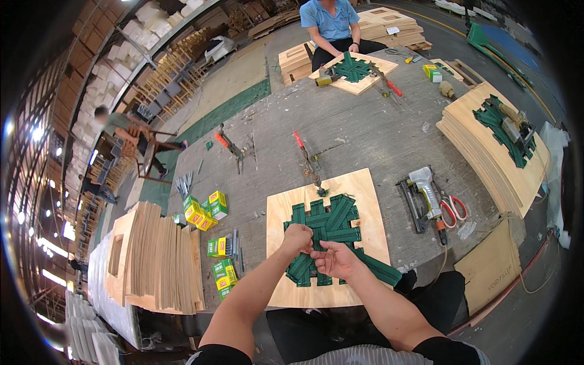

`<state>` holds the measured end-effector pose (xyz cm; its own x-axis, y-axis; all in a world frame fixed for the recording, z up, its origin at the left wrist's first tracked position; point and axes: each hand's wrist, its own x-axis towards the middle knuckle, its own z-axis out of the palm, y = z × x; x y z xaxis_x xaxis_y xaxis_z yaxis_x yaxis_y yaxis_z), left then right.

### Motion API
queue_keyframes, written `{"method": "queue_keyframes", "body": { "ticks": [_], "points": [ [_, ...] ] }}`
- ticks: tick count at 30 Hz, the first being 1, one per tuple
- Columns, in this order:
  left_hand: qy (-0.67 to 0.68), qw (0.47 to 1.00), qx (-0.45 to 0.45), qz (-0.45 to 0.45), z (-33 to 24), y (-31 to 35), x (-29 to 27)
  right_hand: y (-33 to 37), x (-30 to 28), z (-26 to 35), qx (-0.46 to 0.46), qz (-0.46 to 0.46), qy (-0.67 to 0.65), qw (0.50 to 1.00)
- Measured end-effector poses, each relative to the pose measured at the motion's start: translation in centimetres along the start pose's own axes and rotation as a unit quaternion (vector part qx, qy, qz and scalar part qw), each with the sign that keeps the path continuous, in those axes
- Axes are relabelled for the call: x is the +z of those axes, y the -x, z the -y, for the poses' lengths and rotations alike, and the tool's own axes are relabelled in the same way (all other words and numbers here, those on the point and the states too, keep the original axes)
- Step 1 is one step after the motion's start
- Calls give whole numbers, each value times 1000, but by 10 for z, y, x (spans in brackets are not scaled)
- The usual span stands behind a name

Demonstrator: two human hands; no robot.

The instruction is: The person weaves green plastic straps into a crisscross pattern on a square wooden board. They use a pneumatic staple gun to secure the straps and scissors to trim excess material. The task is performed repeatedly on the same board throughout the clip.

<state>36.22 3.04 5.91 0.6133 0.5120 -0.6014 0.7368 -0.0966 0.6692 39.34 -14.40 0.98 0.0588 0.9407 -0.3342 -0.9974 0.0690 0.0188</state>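
Directly before me lies a square plywood panel with dark green webbing straps woven crosswise over its middle. My left hand is closed in a pinch on a strap near the centre of the weave. Close beside it, my right hand is turned partly palm up, its fingers curled in at the same strap; the exact grip is partly hidden. One loose strap end runs off toward the panel's lower right. A toggle clamp with a red handle stands at the panel's far edge.
Right of the panel lie a staple gun and red-handled scissors. Yellow-green boxes and loose staple strips sit to the left. Plywood stacks flank the table. Across it, a person in a blue shirt sits behind another webbed panel.
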Motion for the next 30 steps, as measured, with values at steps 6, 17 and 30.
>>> {"method": "queue_keyframes", "body": {
  "ticks": [6, 17, 30],
  "points": [
    [-144, 977, 86, -133, 11, -3, -8, 79, 29, -42, -178, -206, 269, 924],
    [-27, 965, 259, -40, 2, 14, -85, 199, -31, -13, -279, -389, 797, 369],
    [-66, 941, 183, -276, 9, -3, -51, 242, -45, -21, -201, -299, 785, 504]
  ]
}}
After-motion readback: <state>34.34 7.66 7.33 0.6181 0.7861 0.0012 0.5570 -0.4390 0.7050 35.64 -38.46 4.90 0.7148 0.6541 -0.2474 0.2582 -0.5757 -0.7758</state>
